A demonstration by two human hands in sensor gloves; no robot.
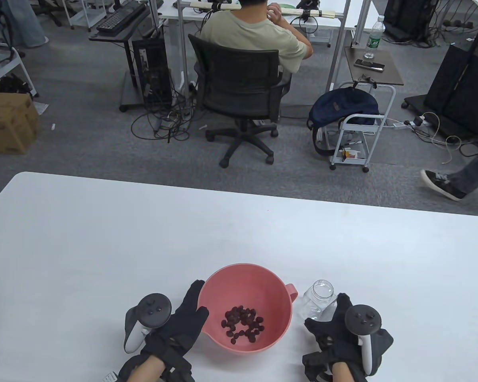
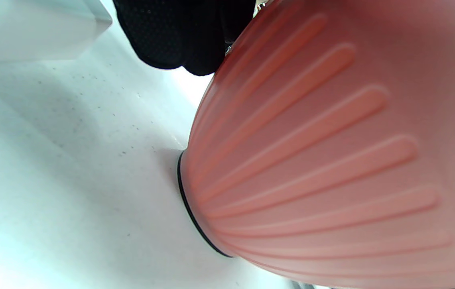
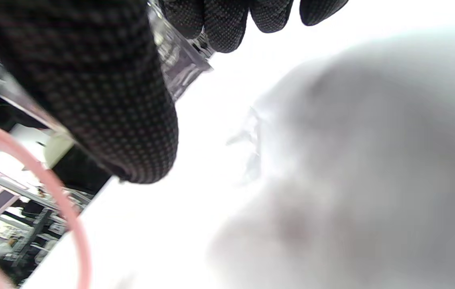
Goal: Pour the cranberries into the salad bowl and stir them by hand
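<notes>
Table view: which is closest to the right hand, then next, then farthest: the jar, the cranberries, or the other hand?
From the right hand:
1. Clear jar, in its fingers.
2. Cranberries, to its left, inside the pink bowl.
3. Left hand, at the bowl's far left side.
</notes>
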